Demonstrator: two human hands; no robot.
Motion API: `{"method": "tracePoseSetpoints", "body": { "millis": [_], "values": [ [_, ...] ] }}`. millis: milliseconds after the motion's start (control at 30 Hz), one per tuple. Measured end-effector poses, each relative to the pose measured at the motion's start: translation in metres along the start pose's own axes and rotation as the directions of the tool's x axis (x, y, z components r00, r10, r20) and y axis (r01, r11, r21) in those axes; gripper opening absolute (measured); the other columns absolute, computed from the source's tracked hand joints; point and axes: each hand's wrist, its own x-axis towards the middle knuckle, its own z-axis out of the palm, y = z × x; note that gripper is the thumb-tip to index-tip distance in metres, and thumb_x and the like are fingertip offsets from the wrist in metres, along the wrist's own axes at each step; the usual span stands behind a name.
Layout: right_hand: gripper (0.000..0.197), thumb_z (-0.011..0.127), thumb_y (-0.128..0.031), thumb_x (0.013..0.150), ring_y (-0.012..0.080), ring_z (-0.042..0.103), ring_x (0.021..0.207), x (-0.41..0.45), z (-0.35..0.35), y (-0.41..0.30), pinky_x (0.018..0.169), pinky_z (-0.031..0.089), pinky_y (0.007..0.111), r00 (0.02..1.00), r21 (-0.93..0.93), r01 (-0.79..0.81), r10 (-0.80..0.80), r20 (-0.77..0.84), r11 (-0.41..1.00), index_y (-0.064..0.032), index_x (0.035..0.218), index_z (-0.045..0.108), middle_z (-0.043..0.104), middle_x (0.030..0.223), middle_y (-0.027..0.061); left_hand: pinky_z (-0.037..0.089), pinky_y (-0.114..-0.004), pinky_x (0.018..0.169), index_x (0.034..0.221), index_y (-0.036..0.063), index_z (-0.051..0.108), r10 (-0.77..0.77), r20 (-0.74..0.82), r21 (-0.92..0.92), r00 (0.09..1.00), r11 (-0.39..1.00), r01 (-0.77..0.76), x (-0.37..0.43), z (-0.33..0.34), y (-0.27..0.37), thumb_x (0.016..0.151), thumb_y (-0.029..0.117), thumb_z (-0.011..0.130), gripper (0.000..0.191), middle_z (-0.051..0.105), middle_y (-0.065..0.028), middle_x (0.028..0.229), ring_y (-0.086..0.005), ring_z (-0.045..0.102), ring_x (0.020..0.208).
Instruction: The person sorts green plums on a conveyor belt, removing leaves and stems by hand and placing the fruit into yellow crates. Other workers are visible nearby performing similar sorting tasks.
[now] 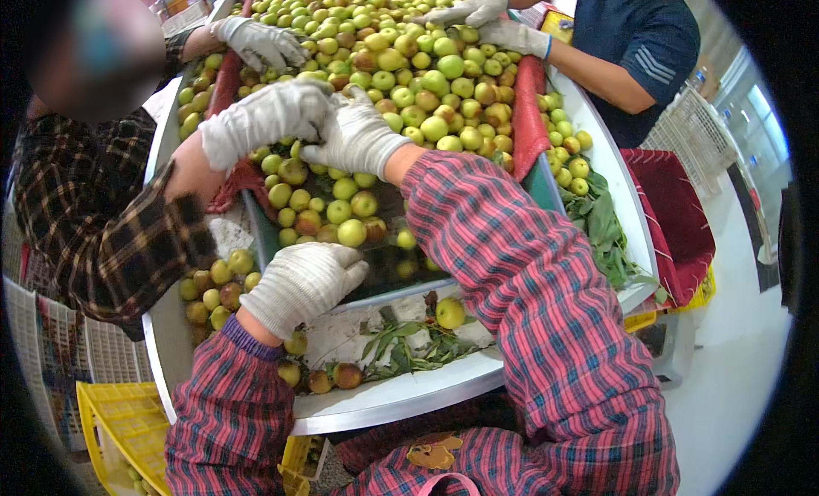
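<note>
Green and reddish jujubes (435, 128) fill a metal-edged sorting table, piled high at the far end. My left hand (307, 282), in a white knit glove, is at the near left of the pile, its fingers curled beside the fruit; its palm is hidden. My right hand (358, 134), gloved too, reaches over the pile and meets the gloved hand of a co-worker (272, 118) on the left. What lies between its fingers cannot be made out. Below my hands, fewer jujubes lie on a dark surface inside a green-walled inner tray (384, 296).
Leaves (409, 352) and scattered jujubes (347, 375) lie in the near trough. More leaves (604, 230) fill the right trough. Co-workers stand left and right, gloved hands over the pile. A red-lined basket (684, 227) is at right, a yellow crate (128, 425) at lower left.
</note>
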Motion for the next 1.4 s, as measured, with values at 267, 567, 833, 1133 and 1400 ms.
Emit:
{"method": "tracePoseSetpoints", "body": {
  "millis": [267, 567, 833, 1133, 1400],
  "values": [
    [0.052, 0.056, -0.052, 0.083, 0.0287, 0.055, 0.117, -0.05, -0.016, 0.053, 0.1, 0.043, 0.044, 0.998, 0.133, -0.025, 0.032, -0.052, 0.991, -0.0134, 0.116, 0.067, 0.062, 0.121, 0.0097, 0.052, -0.045, 0.077, 0.104, 0.0113, 0.07, -0.046, 0.045, 0.022, 0.998, 0.999, 0.045, -0.001, -0.007, 0.006, 0.095, 0.038, 0.05, 0.035, 0.07, -0.0143, 0.089, -0.0344, 0.067, 0.084],
    [0.062, 0.059, -0.055, 0.084, 0.0322, 0.054, 0.119, -0.136, -0.056, 0.045, 0.101, 0.043, 0.043, 0.944, 0.179, -0.041, -0.02, 0.329, 0.983, -0.0126, 0.129, 0.061, 0.059, 0.127, 0.015, 0.052, -0.044, 0.082, 0.105, 0.0121, 0.07, -0.077, 0.065, -0.01, 0.995, 0.997, 0.078, 0.005, -0.003, 0.005, 0.094, 0.038, 0.049, 0.035, 0.07, -0.0144, 0.094, -0.033, 0.067, 0.09],
    [0.047, 0.062, -0.042, 0.089, 0.0311, 0.055, 0.121, -0.115, -0.078, 0.092, 0.106, 0.041, 0.038, 0.973, 0.179, -0.216, 0.227, -0.042, 0.96, -0.0113, 0.124, 0.063, 0.062, 0.127, 0.0149, 0.052, -0.044, 0.079, 0.106, 0.0112, 0.068, 0.028, 0.035, 0.042, 0.999, 0.999, -0.029, -0.002, 0.003, -0.007, 0.094, 0.037, 0.05, 0.034, 0.07, -0.0141, 0.092, -0.0329, 0.067, 0.088],
    [0.077, 0.057, -0.06, 0.084, 0.0363, 0.039, 0.137, -0.099, -0.032, 0.151, 0.114, 0.031, 0.042, 0.917, 0.076, -0.398, 0.396, 0.047, 0.914, -0.0162, 0.146, 0.044, 0.04, 0.149, 0.0193, 0.053, -0.045, 0.078, 0.116, 0.012, 0.067, -0.043, 0.034, -0.027, 0.999, 0.999, 0.044, 0.002, -0.004, 0.004, 0.094, 0.039, 0.053, 0.038, 0.07, -0.0164, 0.094, -0.0351, 0.067, 0.086],
    [0.073, 0.059, -0.054, 0.084, 0.0369, 0.045, 0.13, -0.123, -0.05, 0.122, 0.111, 0.035, 0.042, 0.95, 0.163, -0.284, 0.255, 0.178, 0.945, -0.0195, 0.147, 0.041, 0.05, 0.14, 0.0193, 0.052, -0.045, 0.08, 0.111, 0.0087, 0.066, 0.007, -0.092, -0.015, 0.996, 1.0, -0.008, -0.001, 0.001, 0.006, 0.094, 0.034, 0.051, 0.034, 0.069, -0.0163, 0.094, -0.0344, 0.066, 0.089]
  ]
}}
